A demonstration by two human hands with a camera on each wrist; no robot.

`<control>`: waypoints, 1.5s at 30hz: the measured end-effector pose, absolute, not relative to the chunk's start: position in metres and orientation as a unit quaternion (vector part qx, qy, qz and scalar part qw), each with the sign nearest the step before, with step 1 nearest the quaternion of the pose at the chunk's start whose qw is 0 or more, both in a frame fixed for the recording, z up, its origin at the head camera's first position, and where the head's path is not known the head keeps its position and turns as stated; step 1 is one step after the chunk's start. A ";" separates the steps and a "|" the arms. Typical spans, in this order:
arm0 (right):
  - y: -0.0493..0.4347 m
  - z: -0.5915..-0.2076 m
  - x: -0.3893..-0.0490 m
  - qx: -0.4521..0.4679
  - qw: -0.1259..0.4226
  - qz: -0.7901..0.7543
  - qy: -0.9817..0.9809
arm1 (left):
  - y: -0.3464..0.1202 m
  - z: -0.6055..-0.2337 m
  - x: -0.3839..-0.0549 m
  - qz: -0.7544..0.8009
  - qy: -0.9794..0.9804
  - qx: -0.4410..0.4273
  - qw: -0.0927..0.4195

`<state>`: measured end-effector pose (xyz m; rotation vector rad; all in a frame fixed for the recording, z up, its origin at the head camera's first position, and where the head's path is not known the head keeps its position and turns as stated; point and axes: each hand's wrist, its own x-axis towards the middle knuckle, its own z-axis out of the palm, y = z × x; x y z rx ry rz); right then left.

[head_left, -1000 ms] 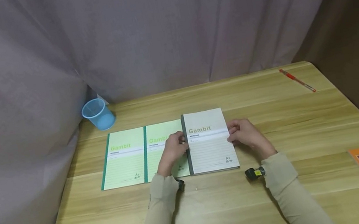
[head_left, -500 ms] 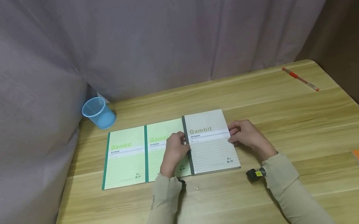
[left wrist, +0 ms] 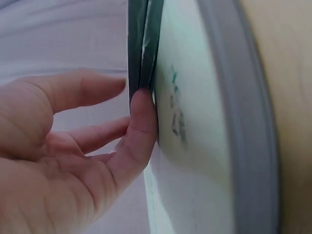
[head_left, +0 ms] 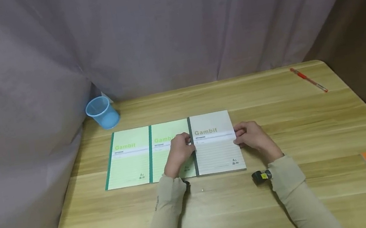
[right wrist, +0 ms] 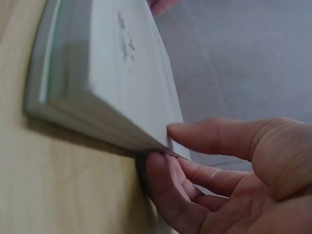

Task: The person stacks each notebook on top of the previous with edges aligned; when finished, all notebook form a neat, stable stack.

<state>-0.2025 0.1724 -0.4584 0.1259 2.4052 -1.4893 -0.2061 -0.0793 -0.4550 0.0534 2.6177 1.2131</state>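
Inward of the wood-grained tabletop (head_left: 234,216)'s far edge, your half-closed left hand (head_left: 179,152) and right hand (head_left: 253,135) grip the rectangular grey notebook (head_left: 215,150)'s long sides.

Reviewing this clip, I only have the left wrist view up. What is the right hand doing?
Observer: In the right wrist view, the right hand grips the edge of the gray notebook, its thumb at the cover.
Operator: What lies to the left of that, from the person's side?
Observer: The head view shows two green notebooks side by side there.
Operator: Anything farther back on that side?
Observer: Yes, a blue cup stands beyond them, near the far left corner of the table.
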 end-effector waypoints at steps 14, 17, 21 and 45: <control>0.170 -0.439 -0.200 0.033 0.099 -0.459 0.882 | -0.093 -0.451 -0.203 0.454 0.883 0.013 0.115; 0.164 -0.435 -0.201 0.022 0.081 -0.465 0.881 | -0.100 -0.449 -0.202 0.458 0.884 0.015 0.096; 0.149 -0.427 -0.204 0.007 0.076 -0.509 0.857 | -0.108 -0.445 -0.203 0.460 0.884 0.009 0.079; 0.053 -0.414 -0.212 -0.081 0.089 -0.526 0.842 | -0.181 -0.429 -0.199 0.538 0.841 -0.027 0.049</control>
